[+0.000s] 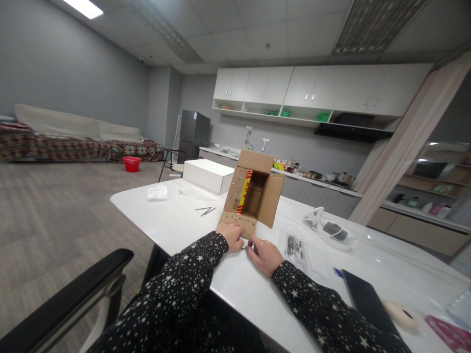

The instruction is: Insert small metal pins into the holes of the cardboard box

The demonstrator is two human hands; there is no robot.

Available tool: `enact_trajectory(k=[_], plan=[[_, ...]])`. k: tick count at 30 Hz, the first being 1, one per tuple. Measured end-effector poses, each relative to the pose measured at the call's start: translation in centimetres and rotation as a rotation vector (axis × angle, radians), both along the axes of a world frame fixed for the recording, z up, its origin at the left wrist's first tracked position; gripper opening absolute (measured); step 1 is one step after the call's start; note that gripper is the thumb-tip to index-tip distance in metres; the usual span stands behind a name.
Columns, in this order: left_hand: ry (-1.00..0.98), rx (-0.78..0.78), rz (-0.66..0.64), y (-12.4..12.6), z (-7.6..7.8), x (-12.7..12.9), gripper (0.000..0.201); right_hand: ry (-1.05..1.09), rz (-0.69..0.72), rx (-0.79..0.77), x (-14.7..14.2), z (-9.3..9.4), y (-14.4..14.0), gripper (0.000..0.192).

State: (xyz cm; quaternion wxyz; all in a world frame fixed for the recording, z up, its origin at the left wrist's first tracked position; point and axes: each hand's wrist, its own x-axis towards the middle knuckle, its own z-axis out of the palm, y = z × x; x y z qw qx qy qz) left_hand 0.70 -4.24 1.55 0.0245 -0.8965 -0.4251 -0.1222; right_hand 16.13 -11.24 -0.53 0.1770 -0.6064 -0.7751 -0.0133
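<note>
A cardboard box (267, 206) lies on the white table with its opening towards me and its flaps spread. Small shiny metal pieces dot the left flap (235, 192) and the lower flap (247, 224); red-and-yellow tape runs along the left edge of the opening. My left hand (231, 236) lies over the lower flap with its fingers curled and closed on it. Just right of it, my right hand (264, 254) is closed in a pinch by the flap's near edge. A tiny dark thing shows at its fingertips, too small to name. Right of the box lies a clear pack of small metal parts (294, 250).
Long thin metal pieces (206, 211) lie left of the box, near crumpled white tissue (156, 192) and a white box (208, 175). To the right are a white corded device (333, 233), a black tablet-like slab (368, 299) and a beige mouse-shaped object (400, 314). A chair armrest (73, 299) stands left.
</note>
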Motion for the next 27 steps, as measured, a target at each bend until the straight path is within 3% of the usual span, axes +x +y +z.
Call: enact_trajectory(k=[10,20,27], plan=[[-0.017,0.02,-0.075,0.31,-0.09,-0.41,0.02,0.005,0.002,0.001,0.02,-0.07,0.02,0.012],[-0.008,0.028,-0.023,0.54,-0.32,-0.07,0.02,0.008,0.001,0.006,0.09,-0.12,0.11,0.012],[-0.044,0.068,-0.113,0.86,-0.62,-0.47,0.021,0.0,0.0,-0.001,0.17,-0.29,0.13,0.013]])
